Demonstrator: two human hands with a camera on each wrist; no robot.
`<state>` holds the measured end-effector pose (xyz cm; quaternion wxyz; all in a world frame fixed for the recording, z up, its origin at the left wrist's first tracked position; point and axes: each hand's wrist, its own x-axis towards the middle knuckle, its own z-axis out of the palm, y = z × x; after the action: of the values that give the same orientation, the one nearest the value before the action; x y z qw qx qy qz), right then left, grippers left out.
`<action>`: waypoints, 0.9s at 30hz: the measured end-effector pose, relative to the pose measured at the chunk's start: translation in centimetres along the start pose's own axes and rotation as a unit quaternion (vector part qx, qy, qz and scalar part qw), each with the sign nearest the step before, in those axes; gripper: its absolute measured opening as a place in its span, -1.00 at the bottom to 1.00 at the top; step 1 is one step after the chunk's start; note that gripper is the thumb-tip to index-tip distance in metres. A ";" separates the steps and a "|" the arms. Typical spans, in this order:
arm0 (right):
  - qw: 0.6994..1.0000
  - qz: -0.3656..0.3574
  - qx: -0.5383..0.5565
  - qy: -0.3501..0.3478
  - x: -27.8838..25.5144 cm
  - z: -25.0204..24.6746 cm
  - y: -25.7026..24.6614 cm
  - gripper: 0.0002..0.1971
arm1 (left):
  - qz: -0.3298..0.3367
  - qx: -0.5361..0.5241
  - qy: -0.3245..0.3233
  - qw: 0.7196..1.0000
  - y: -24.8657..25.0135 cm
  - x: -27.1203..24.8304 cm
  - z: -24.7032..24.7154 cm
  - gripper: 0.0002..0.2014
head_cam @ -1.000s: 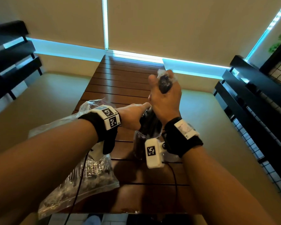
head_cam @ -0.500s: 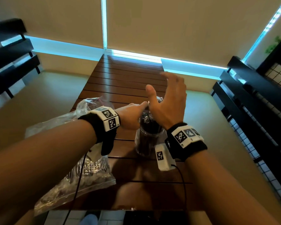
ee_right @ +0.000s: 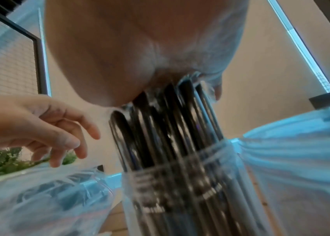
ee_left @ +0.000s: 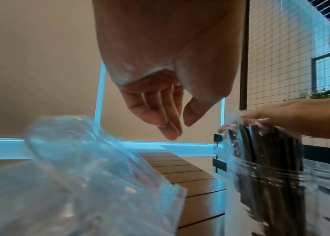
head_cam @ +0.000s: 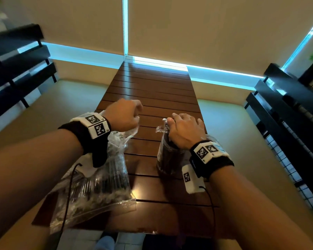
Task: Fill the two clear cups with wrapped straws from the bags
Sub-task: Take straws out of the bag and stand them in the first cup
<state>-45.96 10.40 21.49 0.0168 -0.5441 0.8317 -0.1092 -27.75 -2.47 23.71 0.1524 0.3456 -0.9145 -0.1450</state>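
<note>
A clear cup (head_cam: 167,159) packed with black wrapped straws (head_cam: 165,134) stands on the slatted wooden table (head_cam: 152,91). My right hand (head_cam: 185,128) lies flat on the straw tops; in the right wrist view its palm (ee_right: 139,71) presses the straws (ee_right: 170,127) down into the cup (ee_right: 180,199). My left hand (head_cam: 134,114) hovers left of the cup, over the mouth of a clear bag of straws (head_cam: 98,186). Its fingers (ee_left: 168,121) hang loosely curled and hold nothing. The rim of a second clear cup (head_cam: 212,138) peeks out behind my right wrist.
Black slatted benches stand on the left (head_cam: 16,73) and on the right (head_cam: 287,114) of the narrow table, with a wire grid (head_cam: 282,159) low on the right. The bag overhangs the table's near left corner. Bare slats run on beyond the hands.
My right hand let a bundle of straws drop into the cup, opened, then came down flat on the tops. My left hand left the cup and moved left over the bag.
</note>
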 end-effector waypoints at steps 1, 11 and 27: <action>1.000 0.010 -0.003 0.020 0.2 -0.4 -0.4 -0.43 | -0.015 0.006 0.030 0.999 -0.7 -0.1 -0.6 -0.75; 0.980 -0.182 0.014 -0.077 3.6 0.5 -12.4 -0.79 | -0.272 0.112 -0.153 0.944 -6.9 -2.8 -2.7 -0.39; 0.956 -0.225 -0.115 -0.152 5.6 10.2 -14.3 -0.86 | -0.167 0.028 -0.160 0.972 -8.7 -4.9 -2.2 -0.78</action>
<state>-33.88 -1.90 14.89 0.0551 -0.7253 0.6827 0.0696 -18.29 -5.74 21.66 -0.0323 0.4702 -0.8599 -0.1961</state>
